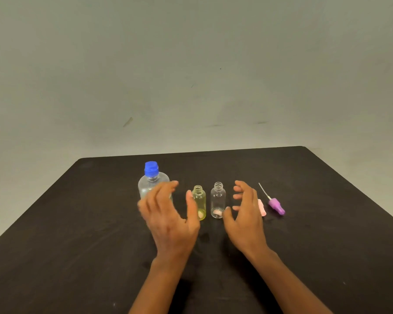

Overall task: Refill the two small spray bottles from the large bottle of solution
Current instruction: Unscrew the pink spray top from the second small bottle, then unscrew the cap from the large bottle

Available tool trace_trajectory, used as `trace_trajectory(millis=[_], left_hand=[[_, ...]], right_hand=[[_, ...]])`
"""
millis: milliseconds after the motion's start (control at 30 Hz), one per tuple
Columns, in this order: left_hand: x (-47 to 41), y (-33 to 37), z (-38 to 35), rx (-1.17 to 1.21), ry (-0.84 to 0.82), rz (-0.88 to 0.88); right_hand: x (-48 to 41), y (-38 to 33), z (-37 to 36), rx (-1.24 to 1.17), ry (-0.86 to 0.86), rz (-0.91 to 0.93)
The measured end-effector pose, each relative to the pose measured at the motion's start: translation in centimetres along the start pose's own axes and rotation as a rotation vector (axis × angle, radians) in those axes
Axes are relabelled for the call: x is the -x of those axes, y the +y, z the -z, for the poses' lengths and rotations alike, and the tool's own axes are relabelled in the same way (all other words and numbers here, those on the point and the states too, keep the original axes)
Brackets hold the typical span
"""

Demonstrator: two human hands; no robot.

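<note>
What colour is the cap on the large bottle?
Blue cap, seen clearly in the head view.

Narrow gap between yellow bottle (200, 201) and clear bottle (217, 199), left hand (168, 214) fronting big bottle (153, 184), right hand (245, 214) half hiding pink sprayer (262, 208), purple sprayer (276, 205) just beyond, table (77, 223) open on both flanks

Nothing readable — no labels, no numbers.
</note>
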State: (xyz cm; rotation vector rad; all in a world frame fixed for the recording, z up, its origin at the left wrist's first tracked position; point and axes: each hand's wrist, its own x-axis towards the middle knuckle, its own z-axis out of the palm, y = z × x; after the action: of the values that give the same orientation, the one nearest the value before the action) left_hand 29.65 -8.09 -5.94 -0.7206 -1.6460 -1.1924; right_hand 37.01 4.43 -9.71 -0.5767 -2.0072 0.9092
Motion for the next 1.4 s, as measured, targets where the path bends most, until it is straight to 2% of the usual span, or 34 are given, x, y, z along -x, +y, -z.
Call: trace_trajectory(millis=[100,267,367,500,667,767,933,1067,1233,1400], left_hand=[[-0.9,-1.7,0.7,-0.080,-0.029,0.207],[-1.1,-3.7,1.1,0.009,-0.340,0.575],[-0.9,-4.3,1.0,0.122,-0.378,0.759],[-0.6,-4.3,1.0,0.186,-0.408,0.867],[-0.6,-4.3,1.1,0.175,-0.357,0.882],[-0.6,-4.2,1.1,0.167,-0.349,0.881],[-0.8,-4.1,1.3,0.174,-0.321,0.822],[-0.8,-3.8,1.6,0.185,-0.281,0.767],[-0.8,-3.7,1.7,0.145,-0.240,0.676],[-1.0,-3.4,1.7,0.070,-0.245,0.587]], right_hand=[[-0.2,-0.4,0.1,-0.057,0.116,0.053],[-0.7,-2.4,0.5,-0.162,0.164,0.107],[-1.2,-4.1,0.4,-0.218,0.132,0.125],[-2.2,-6.5,-0.5,-0.165,-0.020,0.186],[-3.8,-10.8,-2.2,-0.080,-0.298,0.224],[-4.5,-13.1,-2.9,0.004,-0.397,0.250],[-5.1,-14.9,-3.3,0.122,-0.419,0.301],[-5.3,-15.5,-3.1,0.069,-0.373,0.277],[-6.1,-16.1,-1.3,-0.074,-0.535,0.210],[-7.1,-15.9,0.4,-0.079,-0.696,0.205]])
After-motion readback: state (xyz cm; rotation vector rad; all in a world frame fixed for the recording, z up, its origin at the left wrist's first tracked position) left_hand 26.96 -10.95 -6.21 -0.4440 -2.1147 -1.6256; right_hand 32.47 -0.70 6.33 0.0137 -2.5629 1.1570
